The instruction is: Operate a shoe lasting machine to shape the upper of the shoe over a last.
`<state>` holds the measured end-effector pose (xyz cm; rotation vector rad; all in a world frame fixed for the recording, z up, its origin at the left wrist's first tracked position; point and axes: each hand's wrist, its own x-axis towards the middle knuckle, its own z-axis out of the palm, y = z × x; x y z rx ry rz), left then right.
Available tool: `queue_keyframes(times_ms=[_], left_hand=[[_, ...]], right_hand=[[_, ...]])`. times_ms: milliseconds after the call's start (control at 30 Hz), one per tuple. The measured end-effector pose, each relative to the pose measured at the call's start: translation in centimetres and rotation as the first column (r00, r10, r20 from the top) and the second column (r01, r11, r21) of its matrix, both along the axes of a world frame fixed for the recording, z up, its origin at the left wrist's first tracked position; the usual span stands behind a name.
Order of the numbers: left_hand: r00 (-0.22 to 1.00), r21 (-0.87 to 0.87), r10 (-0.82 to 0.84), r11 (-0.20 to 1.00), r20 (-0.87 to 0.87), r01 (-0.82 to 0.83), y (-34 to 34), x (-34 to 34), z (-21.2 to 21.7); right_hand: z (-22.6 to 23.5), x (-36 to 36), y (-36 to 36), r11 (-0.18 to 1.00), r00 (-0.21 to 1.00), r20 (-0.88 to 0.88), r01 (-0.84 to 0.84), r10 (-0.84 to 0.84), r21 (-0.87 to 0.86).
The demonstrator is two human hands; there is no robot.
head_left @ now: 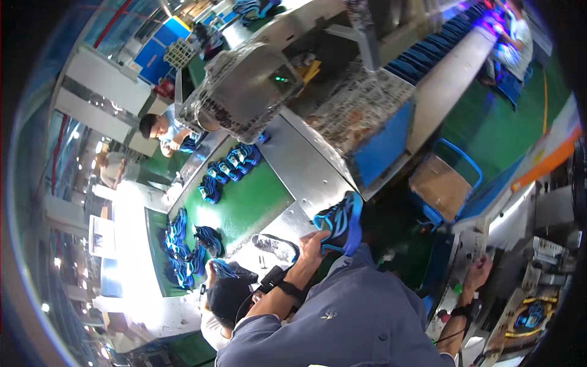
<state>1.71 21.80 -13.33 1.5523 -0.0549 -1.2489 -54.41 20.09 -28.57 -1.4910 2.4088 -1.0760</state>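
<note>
My left hand [312,244] grips a blue and black sports shoe [338,223] by its heel end and holds it up over the edge of a metal table [306,177]. A black band sits on that wrist. My right hand [479,270] is far off to the right and rests on the metal front of a machine [520,232], with a black strap on its wrist. Its fingers are too small and dim to tell whether they hold anything. A grey speckled shoe part [275,246] lies on the table just left of my left hand.
A green conveyor belt [244,205] carries several blue shoes [229,165]. A plastic-wrapped machine [244,92] stands over the belt. A blue cart with cardboard [443,183] stands on the green floor. One person [160,129] works at the belt's far side, another [227,300] sits close by my left arm, and a third [515,37] is at the top right.
</note>
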Motion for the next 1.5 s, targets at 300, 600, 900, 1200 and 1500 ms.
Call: queue_keyframes(times_ms=[300,600,900,1200,1500], left_hand=[[0.802,0.004,0.328,0.925,0.499,-0.38,-4.9,26.7,-13.3],[0.624,0.029,0.269,0.905,0.734,-0.425,-12.1,38.7,-16.0],[0.737,-0.074,0.608,0.784,0.295,-0.617,-7.5,42.3,-17.1],[0.534,0.312,0.016,0.797,0.845,-0.518,-4.0,41.3,-19.5],[0.18,0.395,-0.356,0.877,0.917,-0.275,-6.3,35.0,-13.7]], right_hand=[[31.4,24.9,-30.2,0.747,0.822,-0.171,-0.566,0.544,-0.349],[52.8,63.7,-55.5,0.373,0.379,-0.666,-0.914,0.642,-0.161],[54.1,89.3,-70.6,0.463,0.295,-0.586,-0.872,0.755,0.157],[53.7,86.8,-77.9,0.901,0.488,-0.771,-0.348,0.41,0.259],[53.9,73.9,-65.6,0.629,0.361,-0.775,-0.775,0.519,0.06]])
